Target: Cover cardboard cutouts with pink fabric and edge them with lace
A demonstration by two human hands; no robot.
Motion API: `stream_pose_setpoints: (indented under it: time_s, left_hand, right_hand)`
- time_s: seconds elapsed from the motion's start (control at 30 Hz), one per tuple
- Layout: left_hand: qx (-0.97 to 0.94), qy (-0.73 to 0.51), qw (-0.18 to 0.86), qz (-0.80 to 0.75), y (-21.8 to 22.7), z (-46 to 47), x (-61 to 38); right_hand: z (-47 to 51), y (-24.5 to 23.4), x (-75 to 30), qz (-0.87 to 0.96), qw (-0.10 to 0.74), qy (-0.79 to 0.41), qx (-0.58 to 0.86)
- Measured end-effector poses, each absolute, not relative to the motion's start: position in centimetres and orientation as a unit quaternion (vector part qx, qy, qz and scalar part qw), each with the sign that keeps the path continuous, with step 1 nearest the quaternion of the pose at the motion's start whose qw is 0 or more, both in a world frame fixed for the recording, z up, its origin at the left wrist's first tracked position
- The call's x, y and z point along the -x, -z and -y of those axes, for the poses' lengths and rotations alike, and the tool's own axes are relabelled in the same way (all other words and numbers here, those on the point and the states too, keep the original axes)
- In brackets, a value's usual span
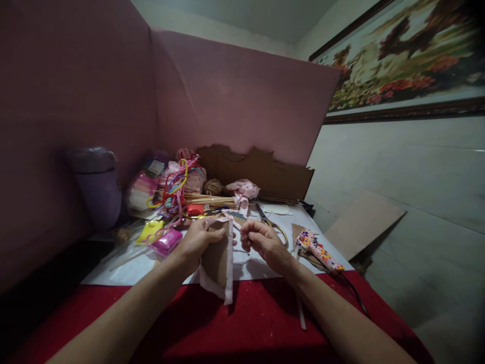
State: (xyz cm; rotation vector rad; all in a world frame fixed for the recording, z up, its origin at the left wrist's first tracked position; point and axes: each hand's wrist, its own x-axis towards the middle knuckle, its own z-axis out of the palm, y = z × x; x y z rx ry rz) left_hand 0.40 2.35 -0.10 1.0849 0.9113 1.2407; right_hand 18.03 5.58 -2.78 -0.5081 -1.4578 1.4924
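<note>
My left hand grips a brown cardboard piece held upright, with a strip of pale pink patterned fabric folded along its edge and hanging down. My right hand is closed just to the right of it, fingers pinched together near the top of the fabric strip; what they pinch is too small to make out. Both hands hover over a white sheet laid on a red tablecloth.
Scissors and a flower-patterned glue gun lie to the right. Behind are bamboo skewers, a twine ball, coloured pipe cleaners, a fabric scrap, cardboard offcuts, a purple jar and a pink backboard.
</note>
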Motion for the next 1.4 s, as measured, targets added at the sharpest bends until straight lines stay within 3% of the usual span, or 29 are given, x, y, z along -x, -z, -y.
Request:
stream_pose_setpoints:
  time_s: [0.2,0.83,1.4]
  left_hand:
    - [-0.462,-0.534,0.585,-0.4,0.2,-2.3,-0.4]
    - [-0.461,-0.527,0.608,-0.375,0.3,-2.2,-0.4]
    - [-0.447,-0.533,0.614,-0.373,0.0,-2.1,-0.6]
  right_hand:
    - [-5.6,2.7,-18.4,0.64,0.482,-0.561,0.207]
    - [-5.2,1.9,-18.1,0.542,0.489,-0.647,0.221]
    - [-6.0,2.9,-18.0,0.555,0.516,-0.618,0.209]
